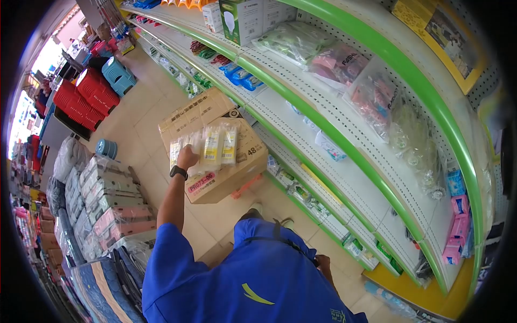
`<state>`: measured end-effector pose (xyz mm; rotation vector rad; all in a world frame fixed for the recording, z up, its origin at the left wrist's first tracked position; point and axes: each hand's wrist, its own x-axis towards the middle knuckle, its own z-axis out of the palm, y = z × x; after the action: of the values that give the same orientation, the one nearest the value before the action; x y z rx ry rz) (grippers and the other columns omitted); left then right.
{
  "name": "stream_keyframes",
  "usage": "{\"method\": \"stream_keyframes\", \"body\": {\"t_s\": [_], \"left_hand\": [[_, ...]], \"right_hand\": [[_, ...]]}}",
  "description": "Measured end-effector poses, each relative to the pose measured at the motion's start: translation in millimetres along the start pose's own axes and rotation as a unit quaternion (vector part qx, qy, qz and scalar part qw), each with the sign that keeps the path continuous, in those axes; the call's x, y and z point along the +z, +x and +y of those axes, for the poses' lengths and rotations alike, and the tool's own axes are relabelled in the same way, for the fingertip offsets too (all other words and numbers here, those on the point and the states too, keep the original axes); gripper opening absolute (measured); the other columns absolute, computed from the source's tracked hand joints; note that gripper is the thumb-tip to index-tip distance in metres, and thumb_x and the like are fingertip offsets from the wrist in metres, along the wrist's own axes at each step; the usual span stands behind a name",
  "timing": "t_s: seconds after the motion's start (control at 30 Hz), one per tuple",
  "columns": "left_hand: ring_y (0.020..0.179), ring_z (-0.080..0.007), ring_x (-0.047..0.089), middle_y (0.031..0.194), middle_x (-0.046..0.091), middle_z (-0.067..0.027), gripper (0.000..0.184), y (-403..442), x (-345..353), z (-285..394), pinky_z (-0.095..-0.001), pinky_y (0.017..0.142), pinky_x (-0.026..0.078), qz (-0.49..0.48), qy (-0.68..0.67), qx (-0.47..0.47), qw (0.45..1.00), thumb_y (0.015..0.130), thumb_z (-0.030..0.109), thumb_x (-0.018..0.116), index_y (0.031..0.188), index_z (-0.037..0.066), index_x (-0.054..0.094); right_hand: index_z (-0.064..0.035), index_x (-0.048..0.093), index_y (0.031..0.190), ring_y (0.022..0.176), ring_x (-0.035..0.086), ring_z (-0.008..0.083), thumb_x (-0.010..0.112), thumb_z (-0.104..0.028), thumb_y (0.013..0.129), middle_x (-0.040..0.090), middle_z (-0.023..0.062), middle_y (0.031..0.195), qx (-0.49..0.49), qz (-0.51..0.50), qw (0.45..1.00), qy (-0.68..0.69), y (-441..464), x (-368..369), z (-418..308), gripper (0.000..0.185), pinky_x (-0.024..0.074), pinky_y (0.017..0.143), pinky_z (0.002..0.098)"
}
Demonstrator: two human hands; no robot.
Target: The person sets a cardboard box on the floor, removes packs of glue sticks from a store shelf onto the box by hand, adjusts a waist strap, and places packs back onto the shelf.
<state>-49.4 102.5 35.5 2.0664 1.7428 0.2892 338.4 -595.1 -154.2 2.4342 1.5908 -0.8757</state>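
My left hand [187, 158], with a dark watch at the wrist, is over the cardboard box [250, 141]. Its fingers are closed on one of several clear plastic packets with yellow-and-white labels, which lie side by side on the box top. To its right are a labelled packet [211, 145] and another packet [229, 144]; one more packet [175, 152] lies to its left. At my right hip, my right hand [323, 264] hangs low, partly behind my blue shirt, and its fingers cannot be made out.
Long green-edged shelves [344, 142] run along the right, holding bagged goods and a light-bulb box [240, 21]. Stacked wrapped storage boxes [110, 188] line the left side. Red stools [97, 91], a blue stool [118, 76] and a blue tub [106, 148] stand on the tiled floor.
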Motion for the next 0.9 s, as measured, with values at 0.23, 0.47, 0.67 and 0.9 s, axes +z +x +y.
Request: {"method": "stream_keyframes", "body": {"t_s": [0.23,0.47,0.67,0.9], "left_hand": [[0.076,-0.0229,0.067,0.084,0.069,-0.0185,0.040,-37,-76,44,-0.0333,0.069,0.052,0.096,-0.224,-0.058,0.968,0.072,0.013,0.062,0.108,-0.006,0.064],[0.070,-0.0115,0.062,0.092,0.068,-0.0096,0.050,-137,-137,195,-0.0260,0.066,0.050,0.033,-0.480,0.119,0.869,0.076,0.000,0.055,0.126,-0.005,0.053],[0.083,-0.0313,0.068,0.102,0.066,-0.0184,0.069,-219,-101,289,-0.0360,0.070,0.055,0.100,-0.094,0.397,0.908,0.071,0.009,0.072,0.133,0.000,0.046],[0.129,-0.0358,0.045,0.140,0.043,-0.0243,0.085,-227,-127,317,-0.0417,0.102,0.040,-0.034,-0.148,0.424,0.893,0.072,0.024,0.081,0.139,-0.003,0.036]], "right_hand": [[0.0044,0.062,0.089,0.057,0.065,0.0224,0.056,-0.019,0.091,0.067,0.0125,0.071,0.220,0.059,0.730,0.644,17,-80,-36,0.024,0.0502,0.049,0.0307],[-0.0005,0.059,0.121,0.100,0.062,0.0155,0.058,-0.019,0.096,0.065,0.0109,0.110,-0.084,0.117,0.826,0.545,91,-338,-209,0.031,0.0483,0.088,0.0287],[-0.0023,0.028,0.143,0.122,0.051,0.0211,0.051,-0.013,0.097,0.047,0.0132,0.136,-0.286,-0.010,0.541,0.791,86,-435,-321,0.053,0.0471,0.097,0.0347],[0.0023,0.045,0.130,0.107,0.060,0.0226,0.059,-0.002,0.088,0.060,0.0130,0.117,-0.215,0.005,0.432,0.876,54,-460,-288,0.045,0.0498,0.091,0.0357]]}}
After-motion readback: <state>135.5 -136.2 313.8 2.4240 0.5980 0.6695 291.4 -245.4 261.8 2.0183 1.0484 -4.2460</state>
